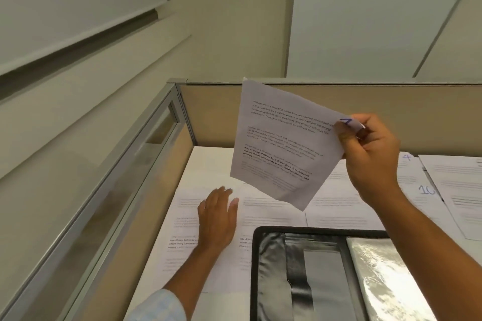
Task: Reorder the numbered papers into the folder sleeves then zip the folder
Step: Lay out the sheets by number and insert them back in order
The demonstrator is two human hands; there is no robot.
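**Head view: findings**

1. The right hand [370, 154] is raised above the desk. Its thumb and fingers pinch one corner of a printed sheet [281, 143]. A blue handwritten number sits at that corner, but the thumb partly covers it and it cannot be read with certainty.
2. The held sheet is clear of the desk and hangs down and to the left from the pinched corner. Its print faces the camera, and the text lines slope down towards the right.
3. The left hand [217, 219] lies palm down with fingers straight, resting on a paper on the desk [182, 216]. It grips nothing.
4. The folder [257, 255] lies open on the near right of the desk, below the held sheet and nearer to the person. Its glossy clear sleeves [386, 281] are on its right side, just beside the right forearm.
5. More papers are spread across the far side of the desk. One is marked 10 [427, 190] and another 4 [407, 157].

**Assessment**

The sheet must travel down and towards the person to reach the sleeves. The right hand already holds it and is the nearer hand. The left hand is beyond the folder's left edge and appears free to steady a sleeve. With only one corner pinched, the sheet is likely to flop as it goes in.
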